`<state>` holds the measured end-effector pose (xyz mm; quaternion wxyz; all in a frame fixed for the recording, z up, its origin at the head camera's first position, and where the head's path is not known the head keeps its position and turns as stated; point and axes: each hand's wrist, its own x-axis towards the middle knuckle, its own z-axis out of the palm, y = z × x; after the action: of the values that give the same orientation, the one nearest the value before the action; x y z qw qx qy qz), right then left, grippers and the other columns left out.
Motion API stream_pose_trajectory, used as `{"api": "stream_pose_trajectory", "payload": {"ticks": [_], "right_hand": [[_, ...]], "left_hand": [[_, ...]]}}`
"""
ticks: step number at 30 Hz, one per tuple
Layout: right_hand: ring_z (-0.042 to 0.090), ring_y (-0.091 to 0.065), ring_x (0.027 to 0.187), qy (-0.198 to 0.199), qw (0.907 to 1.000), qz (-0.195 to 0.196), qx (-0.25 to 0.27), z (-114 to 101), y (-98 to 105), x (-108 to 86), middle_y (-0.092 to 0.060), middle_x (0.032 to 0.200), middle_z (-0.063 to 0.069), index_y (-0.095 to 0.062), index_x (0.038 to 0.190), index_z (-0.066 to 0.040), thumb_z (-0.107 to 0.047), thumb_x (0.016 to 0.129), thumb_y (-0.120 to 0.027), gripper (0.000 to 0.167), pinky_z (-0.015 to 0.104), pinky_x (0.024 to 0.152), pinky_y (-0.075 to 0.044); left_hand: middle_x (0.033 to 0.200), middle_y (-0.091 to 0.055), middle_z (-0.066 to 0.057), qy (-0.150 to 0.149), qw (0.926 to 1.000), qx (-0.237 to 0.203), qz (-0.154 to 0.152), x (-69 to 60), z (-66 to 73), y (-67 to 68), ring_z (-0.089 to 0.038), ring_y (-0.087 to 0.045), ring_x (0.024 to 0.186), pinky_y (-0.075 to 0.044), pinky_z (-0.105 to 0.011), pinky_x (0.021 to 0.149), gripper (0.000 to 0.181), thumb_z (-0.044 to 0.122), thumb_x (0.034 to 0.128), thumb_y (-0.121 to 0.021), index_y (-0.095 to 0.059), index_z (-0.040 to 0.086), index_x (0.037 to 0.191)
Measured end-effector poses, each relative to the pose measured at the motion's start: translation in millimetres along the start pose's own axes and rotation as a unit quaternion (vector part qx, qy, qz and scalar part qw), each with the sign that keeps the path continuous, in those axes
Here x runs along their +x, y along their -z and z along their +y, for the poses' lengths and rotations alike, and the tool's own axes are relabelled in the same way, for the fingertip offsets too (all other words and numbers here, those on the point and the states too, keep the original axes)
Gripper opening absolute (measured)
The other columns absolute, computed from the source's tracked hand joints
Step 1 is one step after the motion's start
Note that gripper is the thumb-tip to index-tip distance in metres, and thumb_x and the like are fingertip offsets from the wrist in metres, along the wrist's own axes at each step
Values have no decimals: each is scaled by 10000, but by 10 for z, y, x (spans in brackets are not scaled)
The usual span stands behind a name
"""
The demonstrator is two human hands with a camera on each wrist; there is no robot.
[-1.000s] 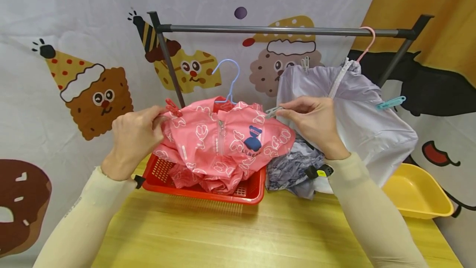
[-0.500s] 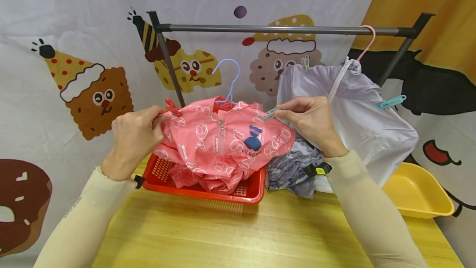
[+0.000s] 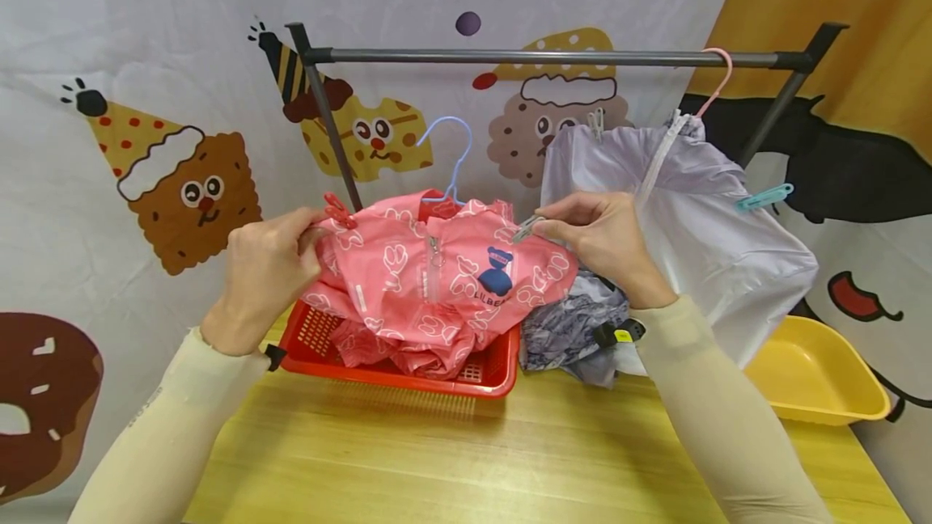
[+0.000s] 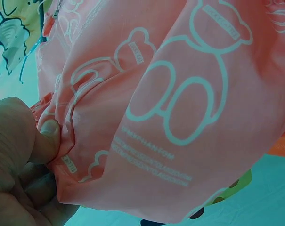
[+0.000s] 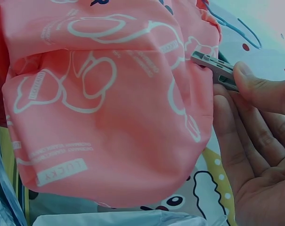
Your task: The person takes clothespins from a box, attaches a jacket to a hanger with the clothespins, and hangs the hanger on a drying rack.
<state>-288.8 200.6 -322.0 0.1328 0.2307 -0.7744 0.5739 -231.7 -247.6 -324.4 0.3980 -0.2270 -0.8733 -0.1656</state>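
A pink zip-up jacket (image 3: 393,265) with white bear outlines hangs over a blue hanger (image 3: 455,160), its lower part in the red basket (image 3: 408,382). At its left shoulder my left hand (image 3: 269,269) pinches the fabric between thumb and fingers, just beside a red clothespin (image 3: 339,210) clipped there. Over the other shoulder, my right hand (image 3: 600,237) pinches the handle end of a grey clothespin (image 5: 216,68). The clothespin's tip meets the jacket cloth; whether it bites the cloth is hard to tell.
A dark metal rack (image 3: 553,58) stands behind. From it hangs a silvery garment (image 3: 721,265) on a pink hanger (image 3: 721,83), with a teal clothespin (image 3: 764,198) and a grey one on it. A yellow tub (image 3: 823,370) sits at the right of the wooden table (image 3: 437,459).
My right hand has shifted slightly left, and the grey clothespin's tip has dipped lower against the jacket's shoulder. The left hand keeps its grip with almost no movement.
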Motion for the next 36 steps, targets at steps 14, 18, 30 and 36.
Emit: {"api": "stream_pose_trajectory", "payload": {"ticks": [14, 18, 30, 36], "right_hand": [[38, -857, 902, -100, 9990, -258, -359, 46, -49, -20, -885, 1145, 222, -892, 1202, -30, -44, 959, -961, 253, 216, 808, -688], [40, -851, 948, -182, 9984, -328, -419, 58, -55, -25, -875, 1213, 213, -874, 1257, -41, -91, 993, -946, 279, 209, 855, -685], [80, -818, 995, -8, 9978, -385, -545, 116, -42, -45, -862, 1205, 177, -837, 1332, -56, -102, 1016, -925, 332, 186, 926, -658], [91, -804, 1034, 81, 9974, -420, -583, 119, -29, -62, -852, 1229, 159, -826, 1360, -84, -97, 1020, -918, 352, 181, 964, -641]], "left_hand": [[956, -857, -279, -68, 10000, -37, 54, -19, 7, -8, -450, -828, 712, -704, -587, 689, 107, -111, 996, -770, -833, -92, 1081], [947, -856, -278, -59, 10000, -32, 57, -19, 5, -5, -446, -825, 703, -702, -582, 680, 103, -109, 1000, -768, -832, -92, 1079], [951, -856, -279, -52, 10000, -68, 23, -17, 0, -15, -453, -833, 725, -706, -582, 698, 100, -120, 1001, -766, -828, -90, 1075], [942, -854, -277, -90, 9999, -61, 35, -11, -7, -21, -452, -833, 721, -704, -583, 689, 121, -137, 1002, -734, -825, -94, 1071]]}}
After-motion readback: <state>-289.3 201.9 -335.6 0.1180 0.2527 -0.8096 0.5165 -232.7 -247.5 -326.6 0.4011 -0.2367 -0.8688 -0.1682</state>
